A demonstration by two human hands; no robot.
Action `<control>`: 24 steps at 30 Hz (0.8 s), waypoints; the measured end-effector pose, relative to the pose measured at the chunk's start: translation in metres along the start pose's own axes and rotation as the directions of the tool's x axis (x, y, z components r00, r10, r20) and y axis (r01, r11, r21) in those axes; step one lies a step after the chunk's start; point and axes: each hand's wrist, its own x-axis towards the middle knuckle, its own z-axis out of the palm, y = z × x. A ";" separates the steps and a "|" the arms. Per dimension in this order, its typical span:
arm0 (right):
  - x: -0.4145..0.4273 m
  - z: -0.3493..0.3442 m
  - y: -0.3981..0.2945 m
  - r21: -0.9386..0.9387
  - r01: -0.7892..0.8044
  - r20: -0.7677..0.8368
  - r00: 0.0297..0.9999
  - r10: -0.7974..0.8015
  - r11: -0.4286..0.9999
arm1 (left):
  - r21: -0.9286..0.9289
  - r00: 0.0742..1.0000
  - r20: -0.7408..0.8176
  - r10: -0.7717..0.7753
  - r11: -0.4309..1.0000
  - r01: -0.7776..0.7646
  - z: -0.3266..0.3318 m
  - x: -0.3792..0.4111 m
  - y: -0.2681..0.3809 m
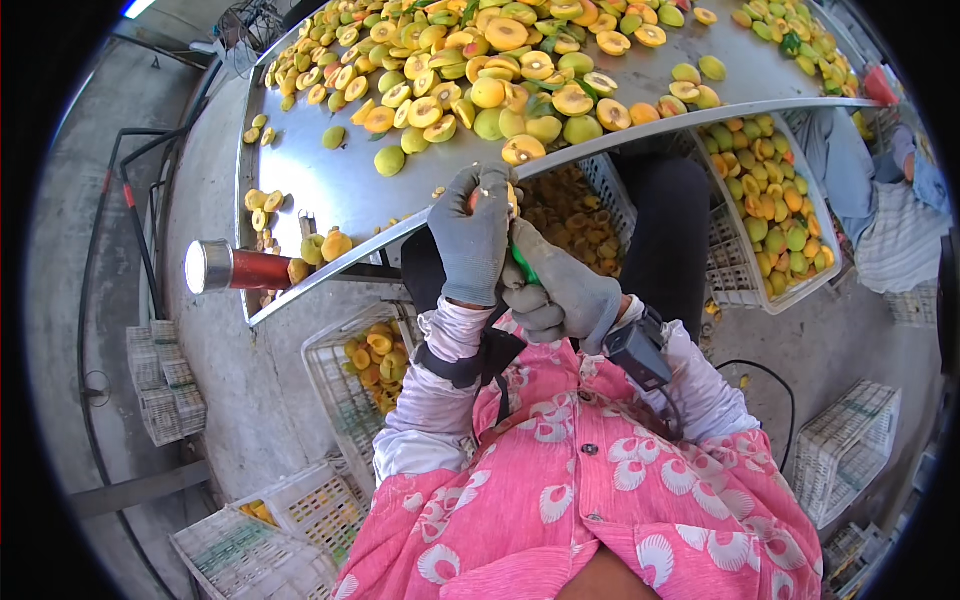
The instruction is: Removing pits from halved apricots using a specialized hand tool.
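Observation:
Both of my hands wear grey knitted gloves and meet at the near edge of a metal table (315, 169). My left hand (474, 232) is closed around a piece of yellow-orange stone fruit (512, 201), mostly hidden by the fingers. My right hand (559, 281) grips a green-handled tool (524, 262) just beside that fruit; its working end is hidden. Beyond the hands lies a heap of halved and whole yellow-green fruit (450, 71), some halves with stones showing and a few green leaves among them.
Below the table edge, a crate (611, 191) holds brownish pieces. Fruit-filled plastic crates stand at right (795, 292) and left (319, 360). A red can-like cylinder (259, 268) sits at the table's left corner. Another person's sleeve (904, 236) shows at far right. A black cable (787, 397) crosses the floor.

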 end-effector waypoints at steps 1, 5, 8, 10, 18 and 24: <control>-0.001 -0.005 -0.002 0.041 -0.024 0.089 0.996 0.021 0.999 | 0.024 1.000 0.014 0.024 0.999 -0.024 0.000 0.000 -0.003; -0.001 -0.004 0.001 -0.015 0.005 -0.012 1.000 -0.005 1.000 | -0.214 0.975 0.115 -0.190 0.954 0.212 0.002 0.002 -0.002; -0.002 -0.007 0.004 -0.093 0.027 -0.075 0.997 -0.034 0.995 | -0.349 0.915 0.160 -0.370 0.846 0.403 0.003 -0.002 0.002; -0.003 -0.009 -0.001 -0.022 -0.060 0.020 0.998 0.060 0.998 | -0.204 0.964 0.055 -0.258 0.943 0.264 0.004 -0.003 -0.010; 0.006 -0.034 0.007 0.296 -0.189 0.443 0.896 0.041 0.936 | -0.467 0.883 0.347 -0.317 0.758 0.456 0.007 -0.007 -0.009; 0.010 -0.036 -0.004 0.017 -0.071 0.218 0.974 0.065 0.997 | -0.521 0.853 0.293 -0.432 0.676 0.522 0.003 -0.002 -0.020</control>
